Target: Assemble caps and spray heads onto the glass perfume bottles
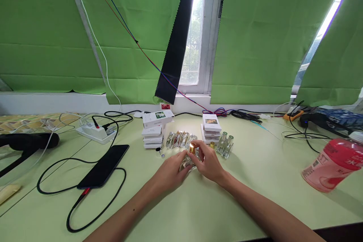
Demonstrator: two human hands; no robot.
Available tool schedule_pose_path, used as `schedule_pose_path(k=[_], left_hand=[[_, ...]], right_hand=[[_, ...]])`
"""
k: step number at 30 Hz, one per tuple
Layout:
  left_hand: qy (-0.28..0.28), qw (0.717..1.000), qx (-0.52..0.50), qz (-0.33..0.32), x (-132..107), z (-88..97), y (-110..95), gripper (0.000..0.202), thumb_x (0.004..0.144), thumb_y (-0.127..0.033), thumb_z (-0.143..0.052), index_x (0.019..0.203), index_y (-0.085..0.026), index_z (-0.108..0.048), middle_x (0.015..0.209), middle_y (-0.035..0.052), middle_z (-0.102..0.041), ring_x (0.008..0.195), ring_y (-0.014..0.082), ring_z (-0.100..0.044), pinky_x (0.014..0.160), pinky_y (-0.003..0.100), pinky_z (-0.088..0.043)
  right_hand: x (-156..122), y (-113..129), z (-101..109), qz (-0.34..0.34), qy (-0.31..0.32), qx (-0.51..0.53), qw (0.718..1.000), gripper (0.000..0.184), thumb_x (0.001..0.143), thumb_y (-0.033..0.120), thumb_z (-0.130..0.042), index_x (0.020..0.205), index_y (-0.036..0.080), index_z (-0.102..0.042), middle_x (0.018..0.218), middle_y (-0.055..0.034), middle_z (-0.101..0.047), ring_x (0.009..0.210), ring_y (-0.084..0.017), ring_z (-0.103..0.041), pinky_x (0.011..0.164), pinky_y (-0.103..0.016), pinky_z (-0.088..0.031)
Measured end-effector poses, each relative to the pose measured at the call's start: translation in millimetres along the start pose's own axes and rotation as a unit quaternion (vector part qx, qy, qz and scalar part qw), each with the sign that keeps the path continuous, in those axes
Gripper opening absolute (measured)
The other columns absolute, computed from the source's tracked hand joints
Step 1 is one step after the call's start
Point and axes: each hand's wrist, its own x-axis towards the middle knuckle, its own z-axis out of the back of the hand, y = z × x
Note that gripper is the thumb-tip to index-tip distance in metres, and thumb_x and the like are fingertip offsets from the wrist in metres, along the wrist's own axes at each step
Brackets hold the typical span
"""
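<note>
My right hand [209,162] pinches a shiny gold cap [192,148] between thumb and fingers. Just below the cap, my left hand [170,170] is closed around a small clear glass bottle [185,163], which the fingers partly hide. Whether the cap touches the bottle, I cannot tell. Behind my hands stands a row of small glass bottles [181,140]. To the right are two clear bottles with green tops [225,144], and a second gold cap [212,145] shows beside my right hand. A small black cap [158,152] lies left of my left hand.
White boxes are stacked at the back left [153,137] and back right [211,128]. A black phone [103,167] with a looping cable lies left, near a white power strip [98,133]. A pink drink bottle [330,164] stands right. Cables [246,115] run along the wall.
</note>
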Motion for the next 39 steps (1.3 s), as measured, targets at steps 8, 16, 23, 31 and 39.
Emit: schedule_pose_path(k=[8,16,23,31,39], left_hand=[[0.006,1.000,0.000,0.010,-0.6,0.6,-0.9,0.011,0.094,-0.031,-0.052,0.100,-0.022,-0.054,0.096,0.0047,-0.067,0.081,0.0228,-0.063,0.062,0.030,-0.037],[0.001,1.000,-0.015,0.010,-0.8,-0.9,-0.4,0.014,0.093,-0.030,-0.053,0.103,-0.022,-0.058,0.100,0.0055,-0.069,0.083,0.0233,-0.063,0.064,0.031,-0.039],[0.003,1.000,-0.009,-0.006,0.8,-0.2,1.1,0.012,0.094,-0.031,-0.053,0.099,-0.021,-0.057,0.099,0.0055,-0.068,0.084,0.0231,-0.062,0.065,0.031,-0.039],[0.001,1.000,-0.002,0.002,-0.3,1.4,-0.7,0.010,0.093,-0.029,-0.053,0.100,-0.022,-0.055,0.096,0.0039,-0.068,0.083,0.0230,-0.062,0.064,0.030,-0.038],[0.000,1.000,0.001,0.002,-0.5,-1.0,2.0,0.011,0.093,-0.031,-0.052,0.099,-0.022,-0.055,0.094,0.0043,-0.068,0.080,0.0228,-0.062,0.063,0.030,-0.037]], right_hand=[[-0.4,-1.7,-1.0,-0.004,-0.006,0.005,1.000,0.028,0.092,0.028,-0.062,0.117,0.019,-0.058,0.076,0.0029,-0.059,0.052,-0.010,-0.040,0.057,-0.024,-0.040],[1.8,-3.2,-0.9,-0.016,-0.013,0.001,1.000,0.028,0.091,0.032,-0.066,0.115,0.020,-0.060,0.079,0.0022,-0.060,0.053,-0.010,-0.042,0.057,-0.024,-0.042],[-1.0,0.6,-0.1,0.000,-0.003,0.008,1.000,0.030,0.093,0.031,-0.062,0.120,0.020,-0.057,0.082,0.0013,-0.061,0.053,-0.010,-0.040,0.057,-0.024,-0.041],[-0.1,-0.6,0.6,0.009,0.001,0.007,1.000,0.026,0.094,0.027,-0.060,0.119,0.021,-0.058,0.093,-0.0019,-0.066,0.053,-0.009,-0.040,0.058,-0.025,-0.043],[1.8,-5.3,-0.7,0.000,0.010,0.012,1.000,0.032,0.092,0.025,-0.063,0.124,0.023,-0.058,0.087,-0.0002,-0.060,0.054,-0.010,-0.040,0.057,-0.026,-0.041]])
